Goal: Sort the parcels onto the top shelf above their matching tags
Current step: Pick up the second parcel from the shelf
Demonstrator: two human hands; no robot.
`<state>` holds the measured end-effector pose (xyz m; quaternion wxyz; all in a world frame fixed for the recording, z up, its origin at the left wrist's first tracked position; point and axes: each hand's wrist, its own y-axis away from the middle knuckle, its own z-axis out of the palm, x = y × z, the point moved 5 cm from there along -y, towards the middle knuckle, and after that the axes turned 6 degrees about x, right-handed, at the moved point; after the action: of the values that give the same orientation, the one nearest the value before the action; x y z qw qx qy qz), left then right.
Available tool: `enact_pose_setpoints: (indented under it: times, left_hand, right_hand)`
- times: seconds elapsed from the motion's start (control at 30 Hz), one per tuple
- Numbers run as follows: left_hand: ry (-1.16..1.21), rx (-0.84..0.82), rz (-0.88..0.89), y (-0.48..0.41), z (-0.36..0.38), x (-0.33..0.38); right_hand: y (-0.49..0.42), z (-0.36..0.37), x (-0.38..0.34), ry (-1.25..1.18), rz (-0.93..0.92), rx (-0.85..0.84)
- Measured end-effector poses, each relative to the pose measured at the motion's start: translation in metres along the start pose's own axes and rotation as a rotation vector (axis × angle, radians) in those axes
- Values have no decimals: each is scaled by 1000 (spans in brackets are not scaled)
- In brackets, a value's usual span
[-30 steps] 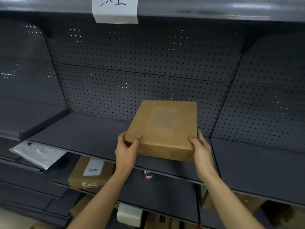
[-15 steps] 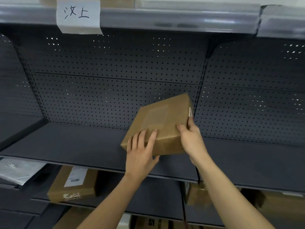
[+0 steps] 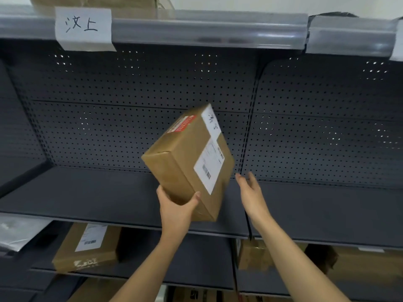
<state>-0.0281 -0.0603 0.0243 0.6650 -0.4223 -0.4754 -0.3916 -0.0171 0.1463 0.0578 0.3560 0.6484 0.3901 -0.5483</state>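
A brown cardboard parcel (image 3: 185, 158) hangs tilted in the air in front of the middle shelf, its white shipping label and a red sticker facing me. My left hand (image 3: 174, 208) grips its lower end from below. My right hand (image 3: 250, 192) is off the parcel, just to its right, with the fingers spread. High on the left, a white paper tag (image 3: 84, 27) with handwritten characters hangs on the top shelf's front rail (image 3: 218, 29). Above that tag a cardboard box (image 3: 98, 5) stands on the top shelf.
The dark middle shelf (image 3: 87, 192) lies behind the parcel, backed by perforated panels. Below it sit a labelled brown box (image 3: 87, 247), a grey mailer bag (image 3: 19, 232) at the left and more boxes (image 3: 253, 256) on the right.
The parcel has been turned over and tipped up, so its label now faces me. My right hand has let go of it. The view has tilted upward.
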Motion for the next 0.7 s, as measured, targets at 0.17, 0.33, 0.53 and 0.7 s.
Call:
enact_pose_setpoints:
  times: [0.17,0.33,0.53,0.7]
  left_hand:
    - [434,-6,-301,11,8,-20]
    - [571,-135,-366,29,18,-30]
    - [538,-159,-292,31,16,-26]
    - [396,26,-128,8,-28,-5]
  right_hand:
    - [-4,6,43,-132,190,-68]
    - [4,11,38,-347,133,-178]
    - [3,-3,20,-444,17,-130]
    - [0,-10,6,-365,-81,-124]
